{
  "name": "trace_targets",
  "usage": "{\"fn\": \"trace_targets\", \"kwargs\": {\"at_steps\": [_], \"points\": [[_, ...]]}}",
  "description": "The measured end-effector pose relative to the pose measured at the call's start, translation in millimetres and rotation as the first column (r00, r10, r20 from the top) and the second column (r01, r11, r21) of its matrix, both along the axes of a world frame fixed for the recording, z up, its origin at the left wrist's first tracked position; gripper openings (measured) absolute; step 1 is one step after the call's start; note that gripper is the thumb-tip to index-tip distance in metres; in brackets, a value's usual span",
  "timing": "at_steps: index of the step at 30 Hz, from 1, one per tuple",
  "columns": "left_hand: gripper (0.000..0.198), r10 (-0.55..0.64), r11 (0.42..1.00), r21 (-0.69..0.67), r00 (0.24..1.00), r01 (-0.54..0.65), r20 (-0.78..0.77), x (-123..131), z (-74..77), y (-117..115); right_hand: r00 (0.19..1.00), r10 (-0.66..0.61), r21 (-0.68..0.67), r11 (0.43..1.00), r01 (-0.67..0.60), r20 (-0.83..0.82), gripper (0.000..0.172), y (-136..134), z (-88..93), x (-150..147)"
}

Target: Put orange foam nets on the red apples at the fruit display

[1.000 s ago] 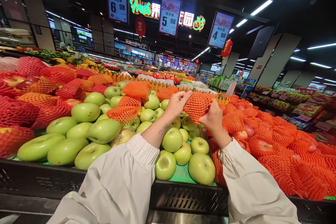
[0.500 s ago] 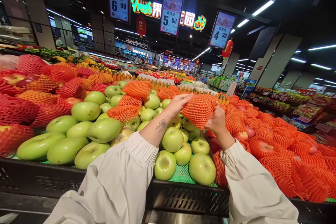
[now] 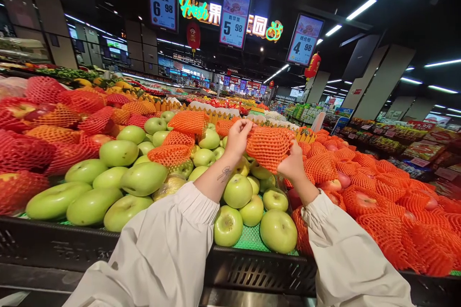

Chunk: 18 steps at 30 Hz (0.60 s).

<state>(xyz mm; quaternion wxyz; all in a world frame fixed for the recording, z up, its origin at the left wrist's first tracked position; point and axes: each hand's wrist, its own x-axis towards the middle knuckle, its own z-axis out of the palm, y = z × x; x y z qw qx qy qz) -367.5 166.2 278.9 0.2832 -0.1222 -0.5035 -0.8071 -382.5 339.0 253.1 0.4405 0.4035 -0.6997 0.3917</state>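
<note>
An orange foam fruit net (image 3: 268, 149) is held up between my two hands above the green apples. My left hand (image 3: 238, 140) pinches its left edge with thumb and fingers together. At the other end, my right hand (image 3: 292, 162) is closed on the net's right edge, its fingers partly hidden behind the mesh. Whether a fruit sits inside the net I cannot tell. Below lie several loose green apples (image 3: 237, 191) on a green mesh liner (image 3: 252, 238). More orange foam nets (image 3: 172, 154) rest on the apples left of my left hand.
Red apples in orange nets (image 3: 363, 199) are heaped on the right. Fruit in red and yellow nets (image 3: 23, 148) fills the left side. A black slotted crate edge (image 3: 259, 271) runs along the front. Price signs (image 3: 234, 20) hang overhead, and packaged goods (image 3: 427, 151) stand far right.
My left hand has risen slightly and shifted left, its wrist more bent. The net now looks flatter and more stretched between my hands. My right hand has moved a little left.
</note>
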Motion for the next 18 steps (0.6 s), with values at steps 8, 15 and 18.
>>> {"fn": "trace_targets", "kwargs": {"at_steps": [8,15,18], "points": [[0.023,-0.122,0.954,-0.287,0.987,0.089,-0.101,3,-5.5,7,0.938,-0.318,0.129,0.933,0.335,-0.14,0.032,13,1.3,-8],[0.024,-0.085,0.988,-0.125,0.995,0.092,0.061,0,-2.0,2,0.934,-0.322,0.13,0.931,0.342,-0.156,0.043,13,-0.9,-9],[0.046,-0.201,0.968,-0.133,0.976,0.211,0.087,10,-2.7,4,0.928,-0.331,0.109,0.93,0.352,-0.172,0.048,14,-1.3,-8]]}}
